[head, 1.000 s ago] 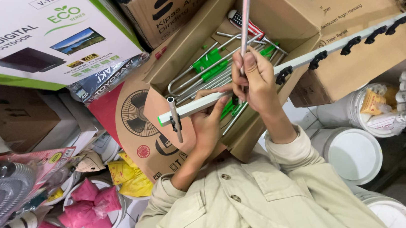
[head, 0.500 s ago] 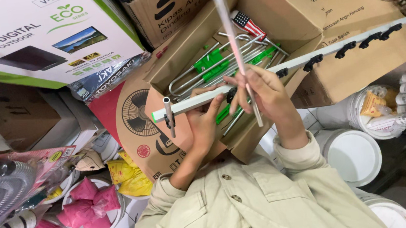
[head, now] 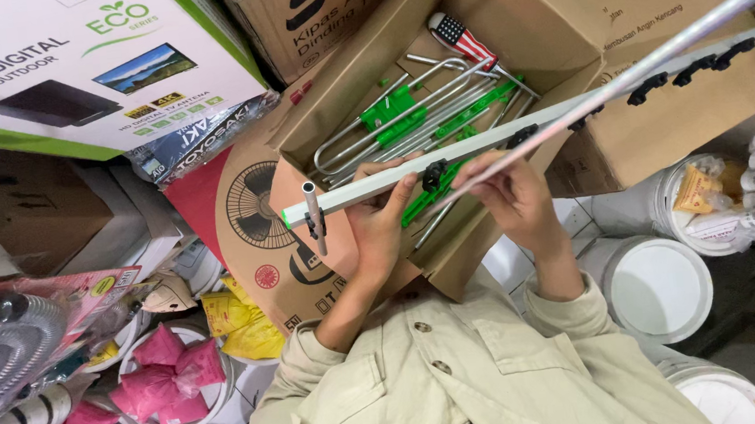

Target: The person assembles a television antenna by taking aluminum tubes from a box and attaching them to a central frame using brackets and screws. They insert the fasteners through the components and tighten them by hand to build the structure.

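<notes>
Beige jacket sleeves frame the nearest ground. The left hand [head: 377,226] wraps closed around a white square-section antenna boom [head: 482,140], while the right hand [head: 511,193] pinches a thin aluminium rod [head: 660,56] beside a black plastic clip [head: 433,175]. This looks like fitting an element to the boom; seating it calls for lining the rod up with the clip. Beyond lies an open cardboard box [head: 525,9] of bent tubes and green brackets [head: 396,107].
</notes>
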